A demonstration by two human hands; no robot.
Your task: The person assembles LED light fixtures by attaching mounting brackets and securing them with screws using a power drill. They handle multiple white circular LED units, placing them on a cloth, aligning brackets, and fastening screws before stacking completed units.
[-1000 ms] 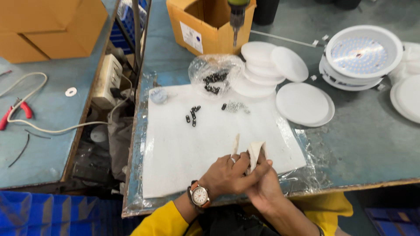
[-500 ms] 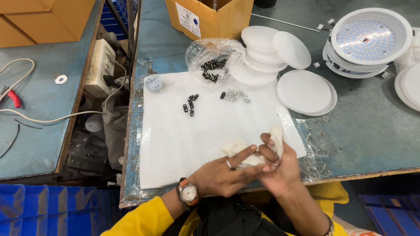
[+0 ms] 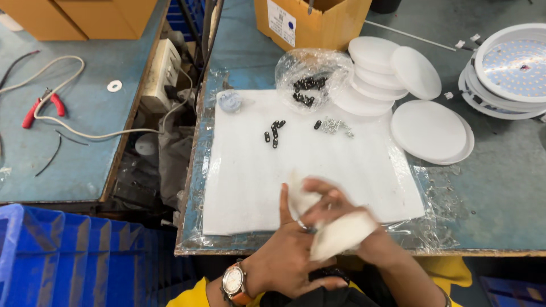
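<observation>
— What did you see at the hands?

— I watched from far away. The left hand (image 3: 284, 258), the one with a wristwatch (image 3: 234, 281), and the right hand (image 3: 347, 219) were together at the near edge of the table (image 3: 500, 210). Between them was a white cloth-like piece (image 3: 340, 236). The picture was blurred there, so I could not tell exactly how the fingers closed, but both hands were pressed on the white piece and it was off the mat.

— And where was this, in relation to the other things?

— Over the near side of the white foam mat (image 3: 296, 165). On the far part of the mat lay some small black parts (image 3: 274, 132) and a little heap of silver screws (image 3: 335, 125), well apart from the hands. Behind them was a clear plastic bag (image 3: 310, 71) with more black parts inside. To the right stood a stack of white round discs (image 3: 375, 74), and one disc (image 3: 431, 131) lay flat on the table. At the far right was a round lamp housing (image 3: 512, 62).
</observation>
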